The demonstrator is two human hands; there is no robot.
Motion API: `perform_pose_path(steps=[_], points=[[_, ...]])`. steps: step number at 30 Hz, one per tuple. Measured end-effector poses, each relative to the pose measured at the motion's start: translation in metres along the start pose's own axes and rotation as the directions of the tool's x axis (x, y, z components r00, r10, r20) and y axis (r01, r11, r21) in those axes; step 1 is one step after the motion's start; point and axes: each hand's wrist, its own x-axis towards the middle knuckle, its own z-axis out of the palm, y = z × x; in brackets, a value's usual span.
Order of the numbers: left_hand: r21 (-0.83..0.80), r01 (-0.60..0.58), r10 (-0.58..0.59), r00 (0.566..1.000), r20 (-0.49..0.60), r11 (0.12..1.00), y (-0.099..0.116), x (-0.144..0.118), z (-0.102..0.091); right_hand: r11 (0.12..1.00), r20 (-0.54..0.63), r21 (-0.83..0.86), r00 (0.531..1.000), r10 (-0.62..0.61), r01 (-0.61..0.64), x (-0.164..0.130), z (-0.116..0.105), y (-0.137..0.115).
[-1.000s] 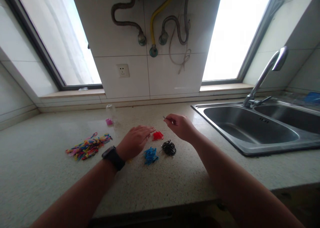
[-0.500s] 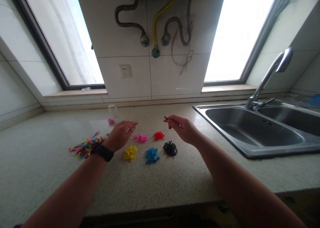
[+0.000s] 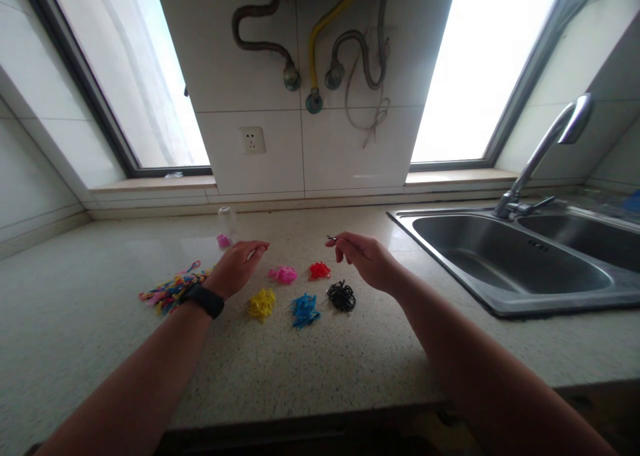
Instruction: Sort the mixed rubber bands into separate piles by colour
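Five little piles already sit sorted by colour in the middle of the frame: a pink pile [image 3: 283, 274], a red pile [image 3: 319, 270], a yellow pile [image 3: 262, 303], a blue pile [image 3: 305, 309] and a black pile [image 3: 342, 296]. You look well along, but you are not done. A big mixed heap [image 3: 171, 288] of many colours lies on the counter [image 3: 350, 356] at the left, just past your watch [image 3: 203, 301]. Your right hand [image 3: 367, 261] pinches one thin black band [image 3: 332, 238] between finger and thumb, up above the red and black piles. Your left hand [image 3: 235, 267] is loose and half open, holding nothing I can see, between the heap and the pink pile. A small clear jar [image 3: 227, 227] stands further back.
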Motion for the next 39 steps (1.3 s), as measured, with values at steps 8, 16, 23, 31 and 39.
perform_pose_path(steps=[8, 16, 23, 31, 39], points=[[-0.011, 0.005, -0.005, 1.000, 0.014, 1.000, 0.002, -0.001, -0.003, 0.996, 0.023, 0.071, 0.999, 0.045, -0.047, 0.000, -0.006, -0.004], [-0.029, 0.012, -0.011, 1.000, 0.028, 1.000, 0.000, -0.001, -0.002, 0.965, 0.149, 0.202, 0.979, 0.139, -0.168, 0.001, -0.016, -0.005], [-0.035, 0.021, -0.019, 0.999, 0.045, 0.999, -0.001, -0.002, -0.002, 0.916, 0.186, 0.350, 0.973, 0.140, -0.198, 0.003, -0.018, -0.006], [-0.038, 0.023, -0.021, 0.998, 0.051, 0.999, -0.001, -0.002, -0.003, 0.897, 0.200, 0.392, 0.971, 0.134, -0.205, 0.002, -0.021, -0.008], [-0.045, 0.022, -0.019, 0.998, 0.055, 0.999, -0.003, -0.003, -0.002, 0.891, 0.214, 0.405, 0.969, 0.127, -0.206, 0.003, -0.024, -0.005]])
